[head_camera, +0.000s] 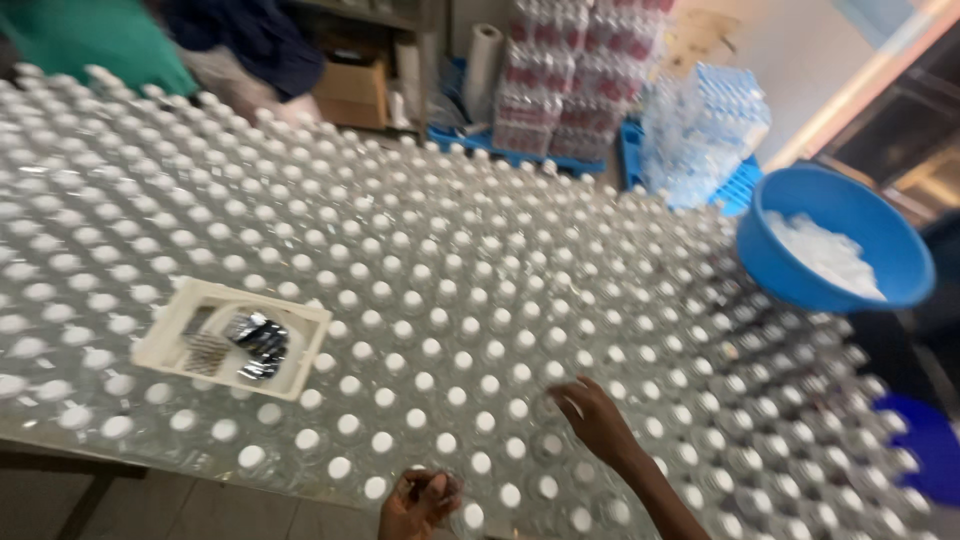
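Reaching forward over the capped bottles (430, 300), the right hand (592, 415) spread its fingers loosely, holding nothing, just above the caps. The left hand (418, 502) curled narrow around a small cap (438, 487) at the table's near edge. A cream tray (232, 338) and blue basin (838, 250) rested atop bottles farther off.

Tray (300, 318) left on bottles (450, 300)

Clear plastic bottles (450, 300) with white caps, upright, packed in rows across table, perhaps filled
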